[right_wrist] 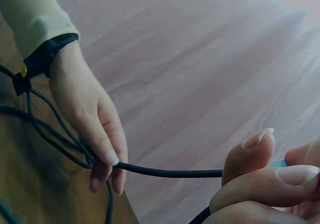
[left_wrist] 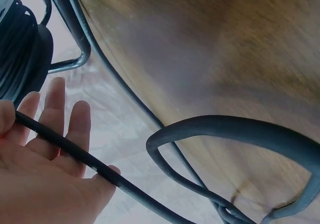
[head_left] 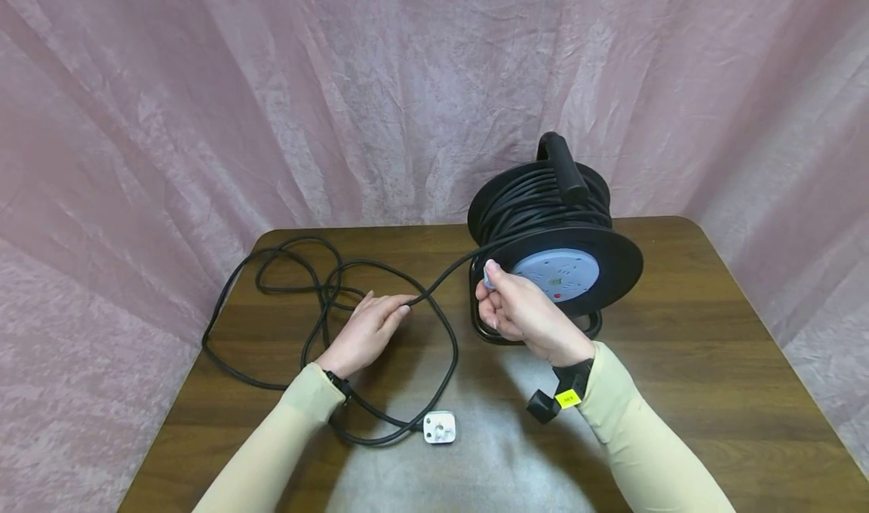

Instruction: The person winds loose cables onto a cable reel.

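A black cable reel [head_left: 619, 268] stands at the back right of the table, its blue socket face [head_left: 573, 265] towards me. My right hand [head_left: 523, 309] pinches a small light-blue winding knob [head_left: 487, 278] at the left of that face, mostly covered by the fingers. From the drum a black cable [head_left: 453, 265] runs out leftwards to my left hand [head_left: 370, 328], which holds it between thumb and fingers. In the left wrist view the cable [left_wrist: 145, 199] crosses the palm. The white plug [head_left: 440, 428] lies near the table's front.
Loose cable loops [head_left: 234, 287] spread over the left half of the wooden table [head_left: 720, 362]. The reel's carrying handle [head_left: 566, 170] rises above the drum, and its tube stand rests on the tabletop. A pink curtain [head_left: 407, 90] hangs behind the table.
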A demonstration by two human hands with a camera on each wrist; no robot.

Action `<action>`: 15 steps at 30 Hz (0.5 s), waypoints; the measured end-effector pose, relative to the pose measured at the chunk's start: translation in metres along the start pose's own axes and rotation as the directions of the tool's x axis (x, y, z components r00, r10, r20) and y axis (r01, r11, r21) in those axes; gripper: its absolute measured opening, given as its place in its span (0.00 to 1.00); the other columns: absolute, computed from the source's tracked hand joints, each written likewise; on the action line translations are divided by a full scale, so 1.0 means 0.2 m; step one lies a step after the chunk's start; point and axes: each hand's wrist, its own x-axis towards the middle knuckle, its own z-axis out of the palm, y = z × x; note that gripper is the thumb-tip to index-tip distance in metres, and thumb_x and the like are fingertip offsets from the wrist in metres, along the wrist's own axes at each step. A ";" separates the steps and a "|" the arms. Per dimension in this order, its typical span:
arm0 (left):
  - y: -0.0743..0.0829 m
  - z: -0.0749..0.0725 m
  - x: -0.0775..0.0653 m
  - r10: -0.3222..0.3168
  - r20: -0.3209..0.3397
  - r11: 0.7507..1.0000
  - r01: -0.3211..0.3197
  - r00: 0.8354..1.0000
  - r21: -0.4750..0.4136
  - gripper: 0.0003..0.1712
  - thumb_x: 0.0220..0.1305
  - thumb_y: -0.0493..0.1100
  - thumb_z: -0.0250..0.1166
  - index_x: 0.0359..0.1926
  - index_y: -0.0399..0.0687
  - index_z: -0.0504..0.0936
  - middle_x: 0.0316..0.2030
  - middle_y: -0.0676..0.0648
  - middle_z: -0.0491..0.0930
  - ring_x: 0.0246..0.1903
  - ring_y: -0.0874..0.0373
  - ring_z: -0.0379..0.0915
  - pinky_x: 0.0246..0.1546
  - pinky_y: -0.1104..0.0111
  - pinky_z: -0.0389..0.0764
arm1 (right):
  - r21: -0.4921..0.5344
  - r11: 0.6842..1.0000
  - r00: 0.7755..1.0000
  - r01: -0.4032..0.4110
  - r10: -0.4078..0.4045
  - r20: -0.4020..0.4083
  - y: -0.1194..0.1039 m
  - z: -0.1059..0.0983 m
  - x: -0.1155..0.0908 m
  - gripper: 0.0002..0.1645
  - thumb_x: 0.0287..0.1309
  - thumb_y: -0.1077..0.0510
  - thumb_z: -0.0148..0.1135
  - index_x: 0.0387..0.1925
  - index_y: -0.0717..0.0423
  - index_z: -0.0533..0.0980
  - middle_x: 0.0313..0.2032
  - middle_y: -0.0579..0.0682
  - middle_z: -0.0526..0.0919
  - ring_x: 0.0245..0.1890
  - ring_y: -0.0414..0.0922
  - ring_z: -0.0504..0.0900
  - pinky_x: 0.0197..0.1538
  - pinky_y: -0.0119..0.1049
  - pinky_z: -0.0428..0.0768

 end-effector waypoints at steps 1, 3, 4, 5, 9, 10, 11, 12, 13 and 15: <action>0.00 0.00 0.00 0.002 -0.002 1.000 -0.002 1.000 0.002 0.22 0.80 0.51 0.47 0.66 0.52 0.75 0.55 0.50 0.81 0.61 0.59 0.69 0.73 0.51 0.42 | -0.001 1.000 1.000 0.003 -0.003 0.002 -0.01 0.00 0.00 0.38 0.75 0.32 0.38 0.41 0.66 0.67 0.20 0.50 0.71 0.12 0.37 0.57 0.15 0.26 0.54; 0.01 -0.01 0.00 0.007 -0.006 1.000 -0.007 1.000 0.002 0.22 0.80 0.51 0.48 0.66 0.52 0.75 0.56 0.52 0.80 0.61 0.59 0.68 0.73 0.51 0.43 | 0.010 1.000 1.000 0.006 -0.006 0.008 -0.02 -0.01 0.00 0.36 0.75 0.32 0.38 0.41 0.64 0.67 0.20 0.50 0.71 0.11 0.38 0.57 0.15 0.27 0.54; 0.01 -0.01 0.00 0.009 -0.007 1.000 -0.009 1.000 0.003 0.21 0.79 0.51 0.48 0.66 0.53 0.75 0.56 0.53 0.80 0.61 0.59 0.68 0.73 0.51 0.43 | 0.015 1.000 1.000 0.006 -0.006 0.011 -0.02 -0.02 -0.01 0.36 0.74 0.32 0.38 0.41 0.64 0.67 0.20 0.50 0.71 0.11 0.38 0.57 0.15 0.27 0.53; 0.01 -0.01 0.00 0.011 -0.009 1.000 -0.011 1.000 0.004 0.21 0.79 0.52 0.48 0.65 0.53 0.75 0.56 0.54 0.80 0.61 0.59 0.68 0.73 0.51 0.43 | 0.022 1.000 1.000 0.007 -0.007 0.012 -0.02 -0.02 -0.01 0.36 0.74 0.32 0.39 0.41 0.64 0.67 0.21 0.50 0.71 0.11 0.38 0.57 0.15 0.27 0.54; 0.01 -0.01 0.00 0.011 -0.006 1.000 -0.011 1.000 0.001 0.21 0.79 0.52 0.49 0.65 0.54 0.76 0.56 0.56 0.79 0.61 0.59 0.68 0.72 0.50 0.43 | 0.042 0.999 1.000 0.010 -0.010 0.004 -0.04 -0.03 -0.01 0.36 0.74 0.33 0.40 0.42 0.64 0.67 0.21 0.51 0.71 0.11 0.38 0.56 0.15 0.27 0.54; 0.01 -0.01 0.00 0.009 -0.004 1.000 -0.009 1.000 0.000 0.21 0.79 0.52 0.48 0.65 0.55 0.76 0.56 0.56 0.79 0.61 0.59 0.68 0.73 0.51 0.43 | 0.044 0.999 1.000 0.012 -0.012 0.000 -0.04 -0.04 -0.02 0.36 0.74 0.33 0.40 0.43 0.65 0.67 0.21 0.51 0.71 0.11 0.38 0.56 0.15 0.27 0.54; 0.01 0.00 0.00 0.007 -0.003 1.000 -0.007 1.000 0.001 0.21 0.79 0.52 0.48 0.65 0.55 0.76 0.56 0.56 0.79 0.61 0.59 0.68 0.73 0.51 0.43 | 0.045 0.999 1.000 0.016 -0.016 -0.001 -0.04 -0.04 -0.02 0.36 0.75 0.33 0.40 0.43 0.66 0.66 0.21 0.51 0.70 0.11 0.38 0.56 0.15 0.27 0.54; 0.01 0.00 0.00 0.007 -0.001 1.000 -0.007 1.000 0.001 0.22 0.79 0.53 0.48 0.66 0.55 0.75 0.56 0.56 0.79 0.61 0.59 0.68 0.73 0.52 0.43 | 0.045 0.999 1.000 0.018 -0.018 -0.005 -0.05 -0.04 -0.02 0.37 0.75 0.33 0.40 0.44 0.67 0.66 0.21 0.51 0.70 0.11 0.38 0.56 0.15 0.27 0.54; 0.01 0.00 0.00 0.008 -0.001 1.000 -0.008 1.000 0.000 0.22 0.79 0.53 0.48 0.66 0.55 0.75 0.57 0.56 0.79 0.61 0.59 0.68 0.73 0.52 0.43 | 0.047 0.999 1.000 0.020 -0.020 -0.007 -0.05 -0.04 -0.02 0.37 0.75 0.33 0.40 0.44 0.67 0.66 0.21 0.50 0.70 0.10 0.38 0.56 0.14 0.27 0.53; 0.02 0.00 0.00 0.010 0.000 1.000 -0.010 1.000 -0.003 0.22 0.79 0.53 0.47 0.66 0.54 0.75 0.58 0.56 0.78 0.61 0.59 0.68 0.73 0.52 0.43 | 0.053 0.998 1.000 0.021 -0.021 -0.008 -0.05 -0.04 -0.02 0.37 0.75 0.34 0.39 0.44 0.68 0.65 0.20 0.50 0.70 0.10 0.38 0.55 0.14 0.27 0.52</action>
